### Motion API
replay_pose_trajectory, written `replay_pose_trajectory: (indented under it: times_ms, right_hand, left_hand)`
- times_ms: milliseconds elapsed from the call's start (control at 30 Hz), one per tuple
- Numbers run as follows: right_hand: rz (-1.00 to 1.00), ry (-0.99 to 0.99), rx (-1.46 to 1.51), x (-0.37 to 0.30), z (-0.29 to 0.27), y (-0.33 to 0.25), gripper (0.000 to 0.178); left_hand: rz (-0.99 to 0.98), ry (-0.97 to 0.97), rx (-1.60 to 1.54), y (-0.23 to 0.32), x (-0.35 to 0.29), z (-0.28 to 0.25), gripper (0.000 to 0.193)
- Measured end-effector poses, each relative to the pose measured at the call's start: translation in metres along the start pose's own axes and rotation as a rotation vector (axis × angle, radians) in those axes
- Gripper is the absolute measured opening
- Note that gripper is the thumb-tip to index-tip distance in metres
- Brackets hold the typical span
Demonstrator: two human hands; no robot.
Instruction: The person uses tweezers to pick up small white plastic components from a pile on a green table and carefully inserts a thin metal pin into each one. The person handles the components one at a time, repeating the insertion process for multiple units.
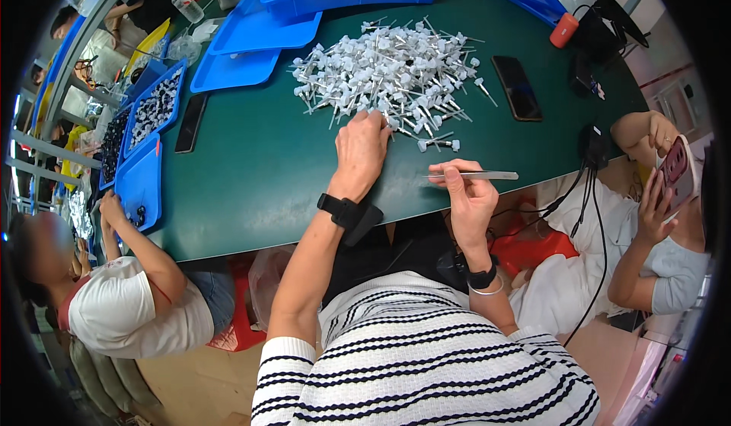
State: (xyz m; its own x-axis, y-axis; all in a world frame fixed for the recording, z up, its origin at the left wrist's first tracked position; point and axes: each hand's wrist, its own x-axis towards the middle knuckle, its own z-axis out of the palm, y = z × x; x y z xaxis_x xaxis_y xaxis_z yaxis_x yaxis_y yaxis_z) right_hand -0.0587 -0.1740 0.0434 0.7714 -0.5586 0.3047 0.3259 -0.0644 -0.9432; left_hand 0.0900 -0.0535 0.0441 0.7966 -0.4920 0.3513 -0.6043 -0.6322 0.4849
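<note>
A heap of small white plastic parts with thin metal shafts (388, 68) lies on the green tabletop. My left hand (360, 152) reaches to the near edge of this heap, its fingers curled together among the parts; what they pinch, if anything, is hidden. My right hand (470, 197) is raised over the table's near edge with metal tweezers (491, 175) gripped between thumb and fingers, pointing left. Between that hand and the heap, a few loose parts (439, 144) lie apart from the rest.
Blue trays (263, 26) stand at the back; others (139, 178) line the left side, some full of small parts. Phones lie left (190, 124) and right (518, 89) of the heap. Cables (592, 167) hang over the right edge. People sit on both sides.
</note>
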Motion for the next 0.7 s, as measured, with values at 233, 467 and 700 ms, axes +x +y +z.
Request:
replay_pose_trajectory:
  times_ms: [233, 467, 700]
  right_hand:
    - [-0.028, -0.036, 0.193, -0.003, 0.018, -0.016, 0.019]
    - [-0.069, -0.167, 0.166, -0.023, 0.047, -0.011, 0.017]
    - [-0.123, -0.171, 0.027, -0.025, 0.051, -0.002, 0.018]
  left_hand:
    - [-0.342, -0.131, -0.9, -0.001, -0.075, -0.04, 0.007]
    - [-0.338, -0.106, -1.156, 0.001, -0.113, -0.044, 0.021]
    - [-0.408, -0.047, -1.251, -0.002, -0.116, -0.034, 0.02]
